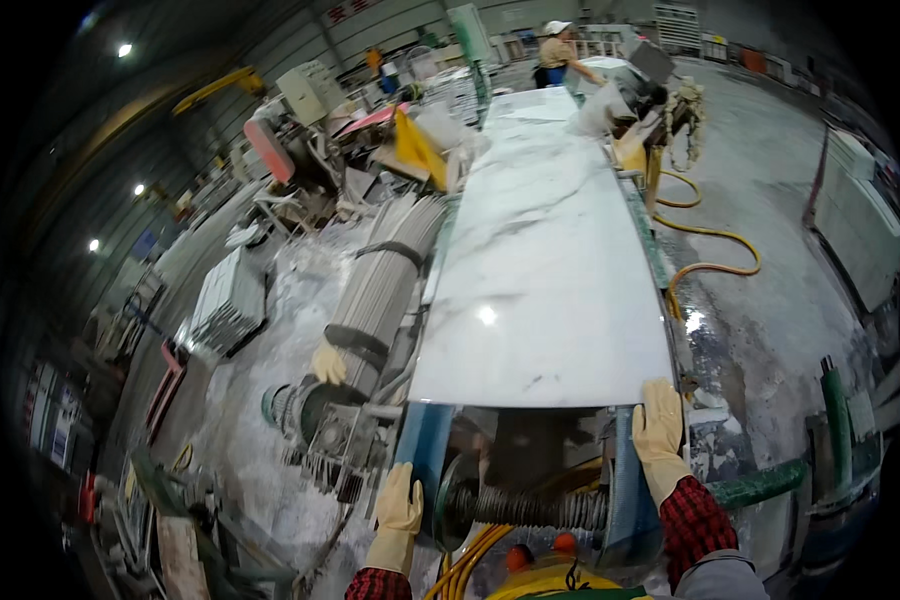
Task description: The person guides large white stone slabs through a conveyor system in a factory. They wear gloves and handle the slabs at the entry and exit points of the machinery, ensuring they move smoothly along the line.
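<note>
A long white marble-look slab (pixel 535 300) with grey veins lies flat on a conveyor and stretches away from me. My right hand (pixel 658 435), in a cream rubber glove, has its fingers stretched out at the slab's near right corner, over the right blue belt (pixel 625 490). In a matching glove, my left hand (pixel 400 510) is lower down beside the left blue belt (pixel 425 440), fingers extended and holding nothing visible. Between the belts runs a ridged roller shaft (pixel 535 507). Whether either palm presses on something is hidden.
Left of the slab are a bundle of long grey strips (pixel 385 275), a loose cream glove (pixel 328 364) and a motor (pixel 315 415). A yellow hose (pixel 715 265) curls on the floor at right. A green pipe (pixel 760 485) juts out near my right arm. A person (pixel 555 55) stands at the far end.
</note>
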`<action>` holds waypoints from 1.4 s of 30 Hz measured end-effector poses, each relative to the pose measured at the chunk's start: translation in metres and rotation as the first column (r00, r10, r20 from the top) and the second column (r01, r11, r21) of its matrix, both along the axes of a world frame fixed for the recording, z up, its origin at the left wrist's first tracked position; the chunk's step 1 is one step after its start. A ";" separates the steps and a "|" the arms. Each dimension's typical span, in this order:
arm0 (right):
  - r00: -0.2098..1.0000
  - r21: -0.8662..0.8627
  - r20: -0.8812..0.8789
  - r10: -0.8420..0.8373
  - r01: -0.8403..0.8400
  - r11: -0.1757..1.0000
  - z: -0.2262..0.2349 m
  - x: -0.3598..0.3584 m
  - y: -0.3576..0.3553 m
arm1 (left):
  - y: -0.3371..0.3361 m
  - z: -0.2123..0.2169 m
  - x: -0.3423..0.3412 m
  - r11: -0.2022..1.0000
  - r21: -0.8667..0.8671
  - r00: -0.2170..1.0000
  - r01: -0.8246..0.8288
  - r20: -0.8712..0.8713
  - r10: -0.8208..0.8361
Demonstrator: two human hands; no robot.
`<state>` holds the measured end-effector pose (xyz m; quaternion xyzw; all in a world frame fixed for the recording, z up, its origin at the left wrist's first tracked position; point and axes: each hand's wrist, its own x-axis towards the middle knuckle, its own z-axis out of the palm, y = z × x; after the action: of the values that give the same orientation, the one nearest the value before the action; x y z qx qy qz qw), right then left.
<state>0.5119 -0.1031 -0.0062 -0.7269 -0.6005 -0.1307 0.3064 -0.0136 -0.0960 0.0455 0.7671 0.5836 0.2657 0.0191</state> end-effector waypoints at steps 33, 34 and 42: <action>0.995 -0.096 0.065 0.070 -0.064 0.993 0.053 0.000 0.007 | 0.177 -0.041 0.063 0.966 0.112 0.946 0.232 -0.259 -0.197; 0.997 -0.067 0.044 0.061 -0.058 0.996 0.055 -0.002 0.008 | 0.176 -0.040 0.063 0.964 0.120 0.944 0.238 -0.260 -0.201; 0.993 0.026 0.109 0.054 -0.057 0.998 0.077 -0.016 0.017 | 0.168 -0.022 0.065 0.974 -0.016 0.951 0.227 -0.214 -0.225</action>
<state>0.4963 -0.0859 0.0710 -0.6973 -0.6343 -0.1700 0.2874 0.0514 0.0717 0.0232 0.8531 0.4894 0.1803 -0.0170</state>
